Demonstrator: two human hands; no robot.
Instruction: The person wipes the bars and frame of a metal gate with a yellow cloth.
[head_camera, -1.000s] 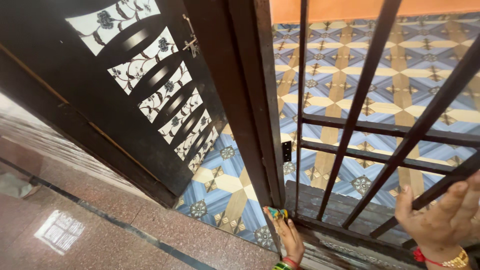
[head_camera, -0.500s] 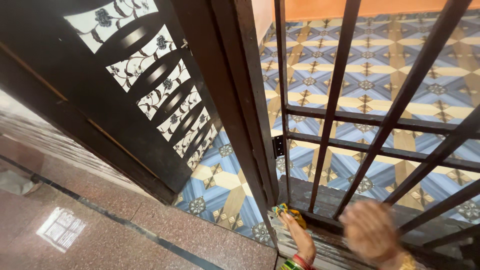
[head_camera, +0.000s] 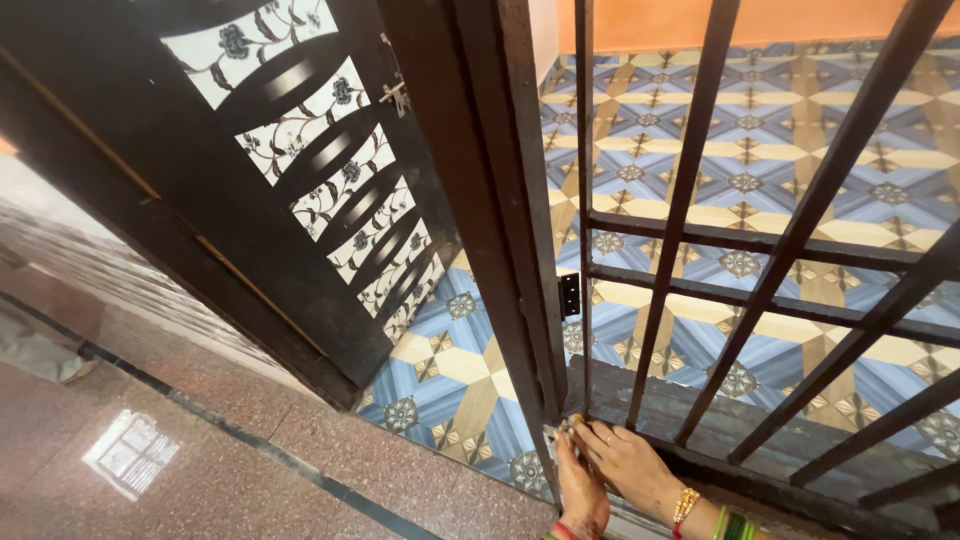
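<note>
A: Nearest the camera, what are the hands doing?

B: Both meet low at the foot of the gate (head_camera: 700, 250), where its edge bar comes down to the bottom rail. The left hand (head_camera: 580, 488) is curled, its fingertips pinched on a small yellowish thing (head_camera: 572, 422) pressed against that corner. The right hand (head_camera: 632, 462) lies beside it, touching it, with fingers bent down over the same spot. I cannot tell whether the right one truly grips anything or only steadies.

A: How far along does the work look?

B: My guess is the middle of it. The small thing sits at the lower corner, just under the black hinge plate (head_camera: 569, 294), and both hands are on that corner, so nothing looks finished or let go. The rest of the bars show no sign of being handled.

A: And further off?

B: To the left the dark door (head_camera: 300, 180) with its floral panels stands open over the red stone floor (head_camera: 200, 450). Beyond the bars lie the blue patterned tiles (head_camera: 780, 150) and an orange wall (head_camera: 780, 18).

A: What differs from a second ago?

B: Then the right hand was up on a slanting bar at the right edge, open against it. Half a second ago it was a blur on its way down. Now it has joined the left hand. The left hand has hardly shifted, and the small thing shows less, mostly hidden by fingers.
</note>
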